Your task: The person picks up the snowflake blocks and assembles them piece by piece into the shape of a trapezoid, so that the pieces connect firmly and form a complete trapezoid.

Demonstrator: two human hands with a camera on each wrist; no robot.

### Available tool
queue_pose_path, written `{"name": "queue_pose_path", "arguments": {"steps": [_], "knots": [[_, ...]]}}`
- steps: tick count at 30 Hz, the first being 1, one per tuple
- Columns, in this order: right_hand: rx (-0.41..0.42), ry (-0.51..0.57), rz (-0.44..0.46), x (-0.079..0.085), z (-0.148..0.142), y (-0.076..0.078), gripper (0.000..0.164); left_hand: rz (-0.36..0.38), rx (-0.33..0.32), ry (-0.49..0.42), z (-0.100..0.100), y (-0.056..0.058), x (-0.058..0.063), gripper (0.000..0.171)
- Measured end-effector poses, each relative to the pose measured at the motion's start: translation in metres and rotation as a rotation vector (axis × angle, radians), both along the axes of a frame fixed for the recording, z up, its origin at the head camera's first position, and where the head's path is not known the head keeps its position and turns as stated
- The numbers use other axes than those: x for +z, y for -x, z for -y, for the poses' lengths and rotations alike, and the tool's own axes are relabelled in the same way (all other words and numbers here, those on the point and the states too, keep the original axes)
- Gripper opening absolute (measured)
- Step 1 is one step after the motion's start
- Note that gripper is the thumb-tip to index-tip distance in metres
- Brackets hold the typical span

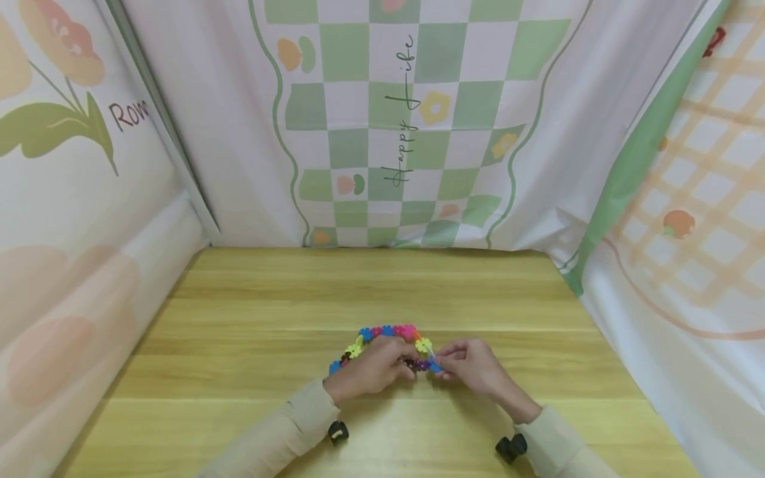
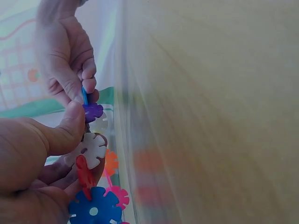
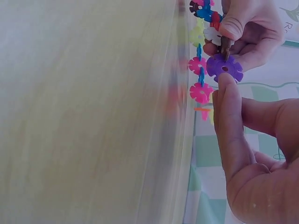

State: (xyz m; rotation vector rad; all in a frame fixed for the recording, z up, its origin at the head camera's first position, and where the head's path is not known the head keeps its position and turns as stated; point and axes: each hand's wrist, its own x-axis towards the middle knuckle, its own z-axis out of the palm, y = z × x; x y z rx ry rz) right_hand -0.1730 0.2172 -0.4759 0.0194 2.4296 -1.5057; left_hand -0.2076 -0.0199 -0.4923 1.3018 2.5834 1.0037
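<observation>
A chain of colourful plastic snowflake discs [image 1: 386, 330], slotted edge to edge, curves in a loop over the table. My left hand [image 1: 378, 364] grips the chain near its right end, thumb and fingers by the white disc [image 2: 92, 150] and the dark brown one [image 3: 226, 47]. Beyond its thumb sticks out a purple disc [image 3: 224, 68]. My right hand [image 1: 475, 366] pinches a blue disc [image 2: 85, 95] right at the edge of that purple disc; its fingers mostly hide the blue one. A red disc [image 2: 85, 177] and another blue disc [image 2: 95, 207] follow along the chain.
The wooden table [image 1: 382, 285] reaches back to a curtain [image 1: 239, 133] with a green checked print. Patterned cloth walls stand at the left [image 1: 78, 265] and right [image 1: 687, 299]. A yellow disc [image 1: 423, 345] of the loop's far side lies close behind the hands.
</observation>
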Motion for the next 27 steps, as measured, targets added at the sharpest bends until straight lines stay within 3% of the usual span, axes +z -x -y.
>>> {"name": "queue_pose_path", "arguments": {"steps": [8,21,24,27], "knots": [[0.003,0.021,-0.002,0.004,0.002,0.005,0.018,-0.025,0.002,0.019,-0.005,0.003,-0.001,0.022],[0.097,0.009,0.019,-0.003,-0.006,0.009,0.020,0.032,0.028,0.059,-0.005,0.003,-0.005,0.033],[0.109,0.011,0.037,-0.005,-0.008,0.008,0.022,0.012,0.005,0.042,0.000,0.003,-0.003,0.037],[0.124,0.015,0.043,-0.008,-0.009,0.008,0.022,-0.002,0.027,0.020,0.017,0.003,0.007,0.042]]}}
